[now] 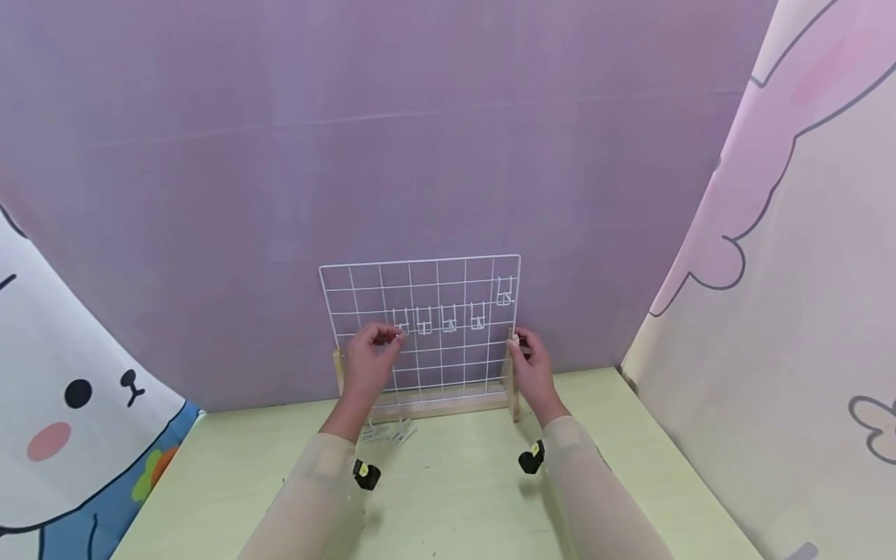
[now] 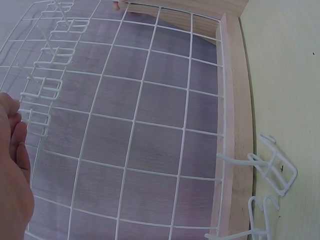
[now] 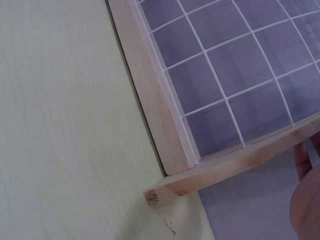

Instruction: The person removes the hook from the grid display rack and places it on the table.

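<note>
A white wire grid panel [image 1: 439, 365] stands upright in a wooden frame [image 1: 434, 404]. Several white wire hooks [image 1: 449, 320] hang in a row across its middle, and another hook [image 1: 505, 292] hangs higher by the right edge. At the left end of the row, my left hand [image 1: 367, 362] pinches a white hook [image 2: 37, 120] between thumb and fingertips, against the grid. My right hand [image 1: 532, 365] grips the top of the frame's right wooden post [image 3: 220, 172], thumb in front. In the right wrist view only part of that hand shows, beyond the post.
Two loose hooks [image 1: 401, 432] lie on the pale yellow table [image 1: 448, 498], in front of the frame's left part. A purple backdrop [image 1: 420, 155] rises behind the grid. Cartoon-printed cloths [image 1: 91, 435] flank the table on both sides.
</note>
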Demonstrator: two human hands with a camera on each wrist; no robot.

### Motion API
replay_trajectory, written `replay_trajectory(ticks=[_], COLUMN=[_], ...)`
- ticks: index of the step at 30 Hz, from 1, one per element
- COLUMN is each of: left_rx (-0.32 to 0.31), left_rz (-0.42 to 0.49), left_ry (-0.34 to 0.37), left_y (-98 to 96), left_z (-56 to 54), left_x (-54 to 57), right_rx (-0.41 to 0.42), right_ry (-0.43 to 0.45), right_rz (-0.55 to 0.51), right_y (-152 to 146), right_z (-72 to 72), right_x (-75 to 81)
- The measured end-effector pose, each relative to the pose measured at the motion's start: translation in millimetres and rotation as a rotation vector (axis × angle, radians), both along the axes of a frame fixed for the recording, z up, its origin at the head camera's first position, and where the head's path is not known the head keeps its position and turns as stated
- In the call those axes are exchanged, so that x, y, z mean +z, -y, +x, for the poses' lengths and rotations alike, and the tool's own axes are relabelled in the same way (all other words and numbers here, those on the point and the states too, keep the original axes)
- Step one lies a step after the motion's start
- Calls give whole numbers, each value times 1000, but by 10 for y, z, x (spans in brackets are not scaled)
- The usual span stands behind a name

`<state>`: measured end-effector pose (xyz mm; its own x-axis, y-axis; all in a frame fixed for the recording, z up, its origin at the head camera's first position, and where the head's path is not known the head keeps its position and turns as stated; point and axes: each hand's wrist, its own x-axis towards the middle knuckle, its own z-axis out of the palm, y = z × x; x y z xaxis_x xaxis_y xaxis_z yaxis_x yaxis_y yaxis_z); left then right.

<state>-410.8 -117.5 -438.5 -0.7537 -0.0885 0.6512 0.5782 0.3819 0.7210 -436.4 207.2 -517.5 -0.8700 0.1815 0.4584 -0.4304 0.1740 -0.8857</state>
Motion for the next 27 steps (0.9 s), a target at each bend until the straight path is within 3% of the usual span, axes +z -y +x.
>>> replay_trajectory(ticks=[11, 21, 27], left_rx=[38, 80, 66], left_rz=[35, 47, 68], left_ry=[-74, -72, -87], left_y=[3, 8, 16], left_z=[14, 27, 57], left_x=[35, 83, 114], right_rx=[-2, -15, -9], right_ry=[-31, -29, -35], right_rz=[34, 30, 20], right_y=[-19, -17, -9], right_z=[-3, -9, -10], right_x=[-4, -14, -10])
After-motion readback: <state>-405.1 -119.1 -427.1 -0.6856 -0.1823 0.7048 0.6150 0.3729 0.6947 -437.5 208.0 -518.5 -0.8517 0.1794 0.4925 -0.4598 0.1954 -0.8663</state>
